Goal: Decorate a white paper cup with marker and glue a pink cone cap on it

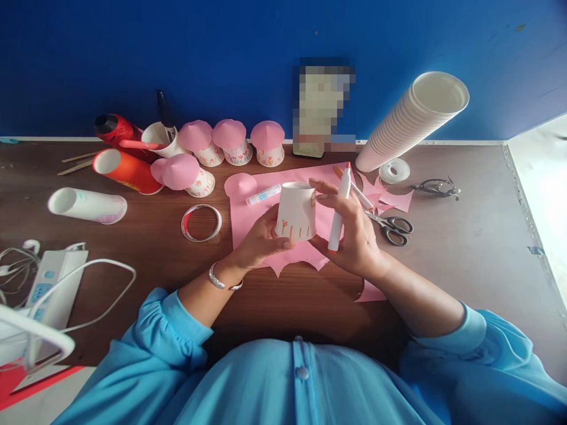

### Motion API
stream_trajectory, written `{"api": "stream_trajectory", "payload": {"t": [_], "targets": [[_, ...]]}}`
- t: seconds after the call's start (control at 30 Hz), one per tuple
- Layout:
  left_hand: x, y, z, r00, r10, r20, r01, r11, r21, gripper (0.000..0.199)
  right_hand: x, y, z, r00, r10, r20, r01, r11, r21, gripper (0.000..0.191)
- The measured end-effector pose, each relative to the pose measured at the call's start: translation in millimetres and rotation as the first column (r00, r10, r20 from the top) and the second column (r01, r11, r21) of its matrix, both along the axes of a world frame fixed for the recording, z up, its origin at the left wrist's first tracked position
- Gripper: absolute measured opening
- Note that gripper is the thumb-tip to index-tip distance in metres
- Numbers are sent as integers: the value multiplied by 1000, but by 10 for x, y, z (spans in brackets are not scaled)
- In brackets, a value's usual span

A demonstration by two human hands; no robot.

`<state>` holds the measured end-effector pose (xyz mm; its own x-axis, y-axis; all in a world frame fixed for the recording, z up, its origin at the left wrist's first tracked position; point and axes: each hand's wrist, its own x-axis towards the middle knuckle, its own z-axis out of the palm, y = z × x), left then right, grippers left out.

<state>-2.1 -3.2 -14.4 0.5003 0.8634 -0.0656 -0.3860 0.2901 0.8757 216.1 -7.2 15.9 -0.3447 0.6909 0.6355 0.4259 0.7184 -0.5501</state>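
Paper cup (296, 211), inverted, wide rim down, held over pink sheet (243, 215); L hand (262, 239) pinches it btwn thumb & fingers. R hand (355, 236) adjacent, fingers partly spread, w/ white marker (340, 209) held btwn them.

"What is the person holding?"
"A paper cup (296, 209), narrow end up, in the left hand (261, 241); a white marker (337, 227) in the right hand (358, 239)."
"And on the table (266, 313)?"
"A pink sheet (247, 224), with scissors (384, 223) near the right hand."

Both forearms (416, 298) angle inward; the left hand (259, 242) grips, the right hand (357, 236) clasps with half-bent fingers (326, 202).
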Motion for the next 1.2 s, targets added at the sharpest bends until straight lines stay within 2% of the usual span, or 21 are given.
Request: {"api": "stream_trajectory", "payload": {"t": [0.17, 0.3, 0.4, 0.5, 0.6, 0.67, 0.73, 0.83, 1.0, 1.2], "targets": [[-10, -8, -29, 998, 26, -52, -27, 999, -22, 64, -4, -2, 30, 999, 20, 41, -20, 1000, -11, 73], [-11, -9, -70, 999, 44, -17, -45, 999, -29, 64, 4, 4, 49, 999, 48, 13, -47, 999, -5, 84], [7, 0, -108, 996, 86, 22, -86, 996, -16, 58, 24, -13, 64, 998, 65, -29, -64, 998, 11, 85], [22, 7, -126, 992, 117, 51, -117, 993, -3, 54, 53, -84, 119, 998, 47, -51, -42, 994, 105, 70], [27, 8, -102, 990, 138, 29, -138, 990, -10, 55, 68, -195, 206, 1000, 14, 4, -14, 971, 238, 47], [29, 6, -76, 991, 132, 16, -132, 991, -14, 56, 61, -259, 260, 999, -32, 39, 20, 961, 276, 40], [31, 5, -61, 993, 115, 14, -115, 993, -9, 55, 40, -293, 298, 998, -37, 59, 20, 960, 278, 34], [29, 3, -72, 993, 114, 8, -114, 993, 12, 55, -5, -290, 314, 999, 28, 38, -36, 968, 250, 22], [16, -4, -87, 997, 77, 1, -77, 996, 34, 54, -55, -266, 284, 999, 35, -25, -30, 981, 190, 17], [13, -2, -62, 996, 88, -24, -87, 995, 37, 55, -59, -256, 263, 998, 50, -25, -43, 976, 212, 17]]}}
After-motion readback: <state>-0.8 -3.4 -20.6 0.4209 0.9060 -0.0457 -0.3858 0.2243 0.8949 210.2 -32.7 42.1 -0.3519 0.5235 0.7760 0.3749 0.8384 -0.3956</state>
